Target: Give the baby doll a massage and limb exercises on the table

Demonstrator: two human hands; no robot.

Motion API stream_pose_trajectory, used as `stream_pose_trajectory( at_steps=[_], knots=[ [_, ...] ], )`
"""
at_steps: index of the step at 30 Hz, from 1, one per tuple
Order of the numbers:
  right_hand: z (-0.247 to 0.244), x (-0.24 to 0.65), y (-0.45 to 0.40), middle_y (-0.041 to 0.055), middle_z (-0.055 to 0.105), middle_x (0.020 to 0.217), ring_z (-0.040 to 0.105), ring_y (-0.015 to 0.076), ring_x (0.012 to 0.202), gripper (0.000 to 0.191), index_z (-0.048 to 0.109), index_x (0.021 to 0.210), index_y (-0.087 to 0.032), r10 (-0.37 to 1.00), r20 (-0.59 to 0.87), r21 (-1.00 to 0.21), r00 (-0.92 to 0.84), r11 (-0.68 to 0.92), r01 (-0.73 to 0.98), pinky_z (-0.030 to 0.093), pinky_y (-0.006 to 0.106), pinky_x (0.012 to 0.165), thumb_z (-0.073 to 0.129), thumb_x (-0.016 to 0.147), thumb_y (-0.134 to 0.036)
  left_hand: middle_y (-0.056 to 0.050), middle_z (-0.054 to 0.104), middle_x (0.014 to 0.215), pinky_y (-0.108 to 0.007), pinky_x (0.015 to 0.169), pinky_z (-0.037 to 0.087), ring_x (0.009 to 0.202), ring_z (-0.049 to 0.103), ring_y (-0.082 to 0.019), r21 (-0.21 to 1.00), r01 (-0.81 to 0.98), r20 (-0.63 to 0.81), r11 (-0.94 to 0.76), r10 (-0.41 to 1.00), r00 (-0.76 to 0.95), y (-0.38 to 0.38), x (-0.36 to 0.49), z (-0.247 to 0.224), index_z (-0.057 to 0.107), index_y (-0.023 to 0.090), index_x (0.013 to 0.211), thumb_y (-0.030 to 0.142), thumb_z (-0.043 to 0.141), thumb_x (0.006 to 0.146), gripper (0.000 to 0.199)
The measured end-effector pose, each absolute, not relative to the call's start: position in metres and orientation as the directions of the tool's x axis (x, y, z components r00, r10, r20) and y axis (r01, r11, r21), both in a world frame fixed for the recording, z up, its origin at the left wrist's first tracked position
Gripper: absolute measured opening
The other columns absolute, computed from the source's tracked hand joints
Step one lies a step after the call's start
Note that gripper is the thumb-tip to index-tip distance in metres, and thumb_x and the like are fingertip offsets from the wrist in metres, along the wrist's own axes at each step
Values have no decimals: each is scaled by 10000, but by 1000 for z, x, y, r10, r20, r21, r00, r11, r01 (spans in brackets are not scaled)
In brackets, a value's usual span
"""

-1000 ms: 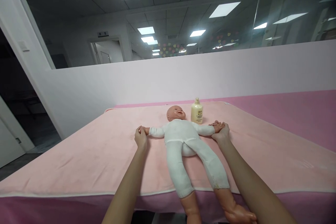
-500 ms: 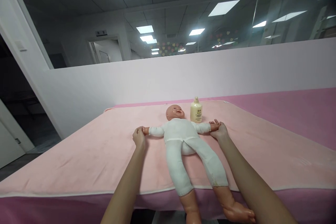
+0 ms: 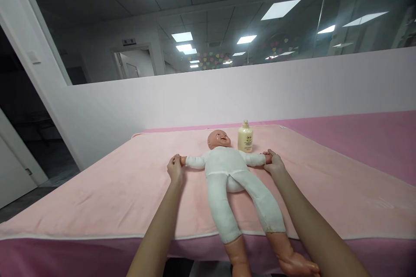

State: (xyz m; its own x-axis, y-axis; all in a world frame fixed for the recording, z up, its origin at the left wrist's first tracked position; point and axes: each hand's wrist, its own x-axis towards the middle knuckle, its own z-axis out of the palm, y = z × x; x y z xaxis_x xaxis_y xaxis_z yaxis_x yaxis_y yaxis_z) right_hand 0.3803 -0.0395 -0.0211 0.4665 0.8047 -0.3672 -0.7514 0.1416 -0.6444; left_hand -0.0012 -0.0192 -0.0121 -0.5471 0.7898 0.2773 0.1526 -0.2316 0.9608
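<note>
Head view: we find a wide glass panel [image 3: 208,4] across the top, lit ceiling panels showing in it, above a plain white wall [image 3: 208,97]. Below the wall a peach towel [image 3: 107,194] with a pale hem lies spread over a pink-covered table [image 3: 373,138], which shows behind it, at its right and along the near edge. At far left we note a white door [image 3: 16,160] beside a dark opening.

We locate the doll [image 3: 227,162] at the middle of the towel, on its back, its head towards the wall and both arms stretched out sideways. It wears a white suit; its bare feet extend past the towel's near hem, one cut off by the frame. The other foot lies beside the right forearm; contact there we cannot confirm.

We record the left hand [image 3: 175,169] as closed around one of the doll's hands [image 3: 183,160]. We record the right hand [image 3: 275,164] as grasping the doll's other hand [image 3: 268,159], most of which our view loses behind the fingers.

We see a pale yellow bottle [image 3: 245,139] upright on the towel, just beside the doll's head. Smallest, we log a brownish mark [image 3: 271,228] near one trouser cuff.
</note>
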Motion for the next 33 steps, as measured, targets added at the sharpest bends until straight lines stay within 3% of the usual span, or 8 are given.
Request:
stream_pose_trajectory(
  at_steps=[4,11,15,17,22,26,33],
  knots=[
    [-20,379,-41,-66,492,516,486,86,451,185,419,644,-195,802,-364,-631,473,162,-759,474,218,479,525,788,-149,-98,653,1082,-339,886,471,993,606,-213,974,90,224,-208,817,-531,-25,3,-4,641,161,1040,381,637,704,402],
    [-18,379,-47,-34,502,550,528,114,503,148,462,722,-197,803,-362,-500,473,260,-826,489,260,502,429,842,-278,-76,692,917,-336,819,503,922,625,-211,966,-4,211,-257,804,-556,-20,-1,-11,689,154,885,407,571,753,309],
    [-20,380,-50,-6,510,582,531,135,513,370,484,788,-202,800,-334,-369,499,376,-850,516,323,529,232,885,-454,-97,690,912,-330,782,518,863,642,-193,954,-119,155,-275,793,-589,-16,-2,-12,696,139,898,409,517,794,340],
    [-21,381,-51,3,510,588,534,141,516,422,484,785,-205,803,-315,-340,505,402,-850,519,337,535,156,888,-449,-110,684,925,-339,754,527,811,650,-185,952,-175,103,-250,803,-587,-15,-1,-10,695,132,937,412,465,821,381],
    [-23,383,-48,-16,480,550,508,125,490,210,404,675,-210,839,-257,-402,479,358,-843,511,310,540,284,829,-289,-84,680,966,-341,751,533,823,649,-179,951,-213,66,-224,819,-570,-19,1,-5,695,154,956,313,524,769,299],
    [-24,384,-44,-17,479,534,496,122,478,182,379,647,-210,852,-234,-465,469,325,-823,502,294,528,324,799,-294,-70,681,956,-353,770,535,876,642,-199,951,-193,100,-243,829,-550,-21,1,-6,698,159,892,293,589,716,246],
    [-22,383,-44,-33,481,521,498,115,471,150,392,671,-210,876,-256,-507,408,238,-828,498,284,542,365,795,-291,-92,648,1108,-368,837,519,968,624,-214,946,-193,120,-261,833,-540,-21,2,-5,680,171,983,276,628,700,306]
  ],
)
